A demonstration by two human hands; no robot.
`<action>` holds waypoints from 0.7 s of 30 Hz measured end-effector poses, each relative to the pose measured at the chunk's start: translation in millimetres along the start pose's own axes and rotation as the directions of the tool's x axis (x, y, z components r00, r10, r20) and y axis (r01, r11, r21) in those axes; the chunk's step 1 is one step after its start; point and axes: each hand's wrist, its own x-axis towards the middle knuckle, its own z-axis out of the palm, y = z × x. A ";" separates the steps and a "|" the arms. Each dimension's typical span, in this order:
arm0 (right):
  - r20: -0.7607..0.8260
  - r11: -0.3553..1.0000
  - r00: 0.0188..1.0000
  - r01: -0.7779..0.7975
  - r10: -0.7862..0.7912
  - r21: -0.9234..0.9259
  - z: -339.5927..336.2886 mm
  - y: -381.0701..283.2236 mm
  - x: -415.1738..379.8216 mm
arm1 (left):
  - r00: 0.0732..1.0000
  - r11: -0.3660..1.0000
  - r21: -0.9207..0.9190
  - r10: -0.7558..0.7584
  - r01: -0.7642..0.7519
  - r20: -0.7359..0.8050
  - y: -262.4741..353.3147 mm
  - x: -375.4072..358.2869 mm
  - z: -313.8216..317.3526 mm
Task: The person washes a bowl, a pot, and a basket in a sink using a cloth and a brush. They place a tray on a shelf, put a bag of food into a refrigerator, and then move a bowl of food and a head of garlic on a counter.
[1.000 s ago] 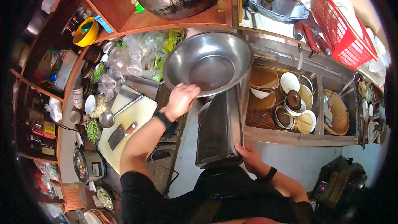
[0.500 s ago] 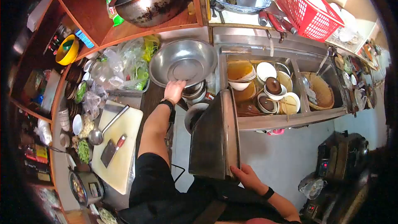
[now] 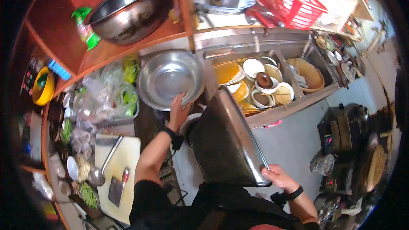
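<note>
My left hand grips the near rim of a large steel basin that rests on the counter beside the sink. My right hand holds the near corner of a long dark metal tray, which tilts from my body toward the sink edge. A white bowl shows just under the tray's far end, below the basin.
The sink holds several dirty bowls and a woven basket. A cutting board with a cleaver and ladle lies left. A wok sits on the wooden shelf; a red rack stands above the sink. Cookers stand on the floor right.
The basin has come down from a raised, tilted position onto the counter, my left hand still on its rim. The tray has swung flatter and rightward; the view shifted left.
</note>
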 end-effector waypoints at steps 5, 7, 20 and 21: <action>0.162 0.993 0.980 -0.118 0.115 0.008 -48.7 -26.2 -20.6 | 0.776 0.743 -0.246 0.625 -0.623 -0.077 187.7 4.0 -61.5; 0.151 0.992 0.986 -0.046 0.064 -0.120 -52.6 -3.2 -30.4 | 0.478 0.531 -0.387 0.847 -0.754 0.231 269.9 -14.6 -64.9; -0.699 0.760 0.514 -0.130 -0.497 -0.637 -109.8 60.2 -325.0 | 0.015 0.413 -0.861 0.904 -0.297 0.428 525.2 -105.3 62.1; -0.718 0.656 0.433 -0.313 -0.545 -0.686 -115.6 75.5 -342.4 | 0.016 0.266 -0.895 0.960 -0.359 0.279 541.9 -95.0 56.5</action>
